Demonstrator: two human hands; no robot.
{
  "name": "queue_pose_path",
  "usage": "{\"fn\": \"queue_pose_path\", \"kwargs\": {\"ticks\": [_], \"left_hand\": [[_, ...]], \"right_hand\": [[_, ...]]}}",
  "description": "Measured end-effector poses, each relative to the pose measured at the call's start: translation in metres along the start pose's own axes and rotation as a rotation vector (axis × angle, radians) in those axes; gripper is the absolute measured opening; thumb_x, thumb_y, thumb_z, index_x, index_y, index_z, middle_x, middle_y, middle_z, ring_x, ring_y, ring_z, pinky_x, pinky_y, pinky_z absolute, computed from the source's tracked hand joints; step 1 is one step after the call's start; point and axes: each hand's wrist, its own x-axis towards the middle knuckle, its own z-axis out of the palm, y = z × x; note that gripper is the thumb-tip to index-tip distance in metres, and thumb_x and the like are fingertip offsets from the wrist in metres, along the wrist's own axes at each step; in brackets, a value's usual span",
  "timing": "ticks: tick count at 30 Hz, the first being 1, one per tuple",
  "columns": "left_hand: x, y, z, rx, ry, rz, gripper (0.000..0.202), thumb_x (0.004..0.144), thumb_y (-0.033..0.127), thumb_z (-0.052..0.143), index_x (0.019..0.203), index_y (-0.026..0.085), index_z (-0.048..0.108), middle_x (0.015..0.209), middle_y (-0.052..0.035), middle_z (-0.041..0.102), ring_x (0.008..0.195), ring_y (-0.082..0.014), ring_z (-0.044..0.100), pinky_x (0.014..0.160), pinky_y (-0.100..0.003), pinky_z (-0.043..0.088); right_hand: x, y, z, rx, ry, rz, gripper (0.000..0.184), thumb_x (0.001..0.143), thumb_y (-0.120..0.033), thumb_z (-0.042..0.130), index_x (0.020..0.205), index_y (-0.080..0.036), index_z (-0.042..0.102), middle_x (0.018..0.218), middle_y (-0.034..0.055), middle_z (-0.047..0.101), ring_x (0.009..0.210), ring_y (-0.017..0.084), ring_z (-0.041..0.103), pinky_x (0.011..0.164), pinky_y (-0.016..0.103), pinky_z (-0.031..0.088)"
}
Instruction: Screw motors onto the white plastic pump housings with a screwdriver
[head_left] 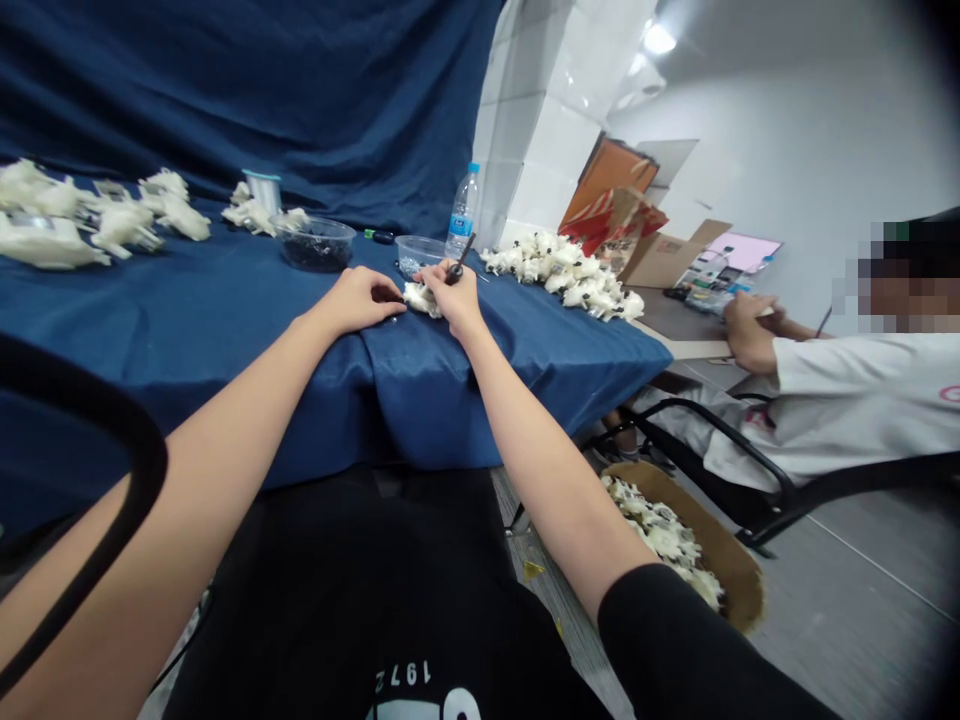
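Note:
My right hand (459,298) is closed around a dark screwdriver (465,255), whose thin end points up and away from me. The fingers of that hand also rest at a small white plastic piece (421,299) lying on the blue cloth near the table's front edge. Just left of the piece is my left hand (361,300), low on the cloth, its fingers bent and its thumb apart from them. A tiny shiny bit (394,319) lies by the left thumb, too small to name. The underside of the white piece is hidden.
Behind my hands stand a tub of dark parts (316,245), a tub of small metal bits (420,255) and a water bottle (463,212). White pieces are heaped right (562,270) and left (120,215). A box of pieces (739,590) stands below; a co-worker (847,390) sits right.

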Motion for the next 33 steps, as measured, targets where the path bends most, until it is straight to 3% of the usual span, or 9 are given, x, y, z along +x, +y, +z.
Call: {"fn": "queue_pose_path", "kwargs": {"ticks": [9, 33], "left_hand": [[0.002, -0.003, 0.0, -0.022, -0.015, 0.01, 0.02, 0.097, 0.035, 0.071, 0.104, 0.016, 0.072, 0.105, -0.005, 0.075, 0.094, -0.0213, 0.072, 0.091, -0.044, 0.059], [0.005, -0.004, 0.002, 0.028, -0.016, 0.027, 0.02, 0.098, 0.034, 0.07, 0.105, 0.016, 0.071, 0.104, -0.0048, 0.074, 0.091, -0.0201, 0.072, 0.086, -0.042, 0.061]], "right_hand": [[-0.006, -0.008, 0.001, -0.037, 0.0, 0.029, 0.018, 0.1, -0.031, 0.067, 0.099, -0.013, 0.066, 0.092, 0.0021, 0.068, 0.081, 0.015, 0.068, 0.073, 0.031, 0.059], [-0.004, -0.008, -0.001, -0.008, 0.012, 0.052, 0.018, 0.1, -0.03, 0.067, 0.107, -0.013, 0.067, 0.102, 0.0046, 0.07, 0.089, 0.017, 0.07, 0.078, 0.034, 0.062]]}}
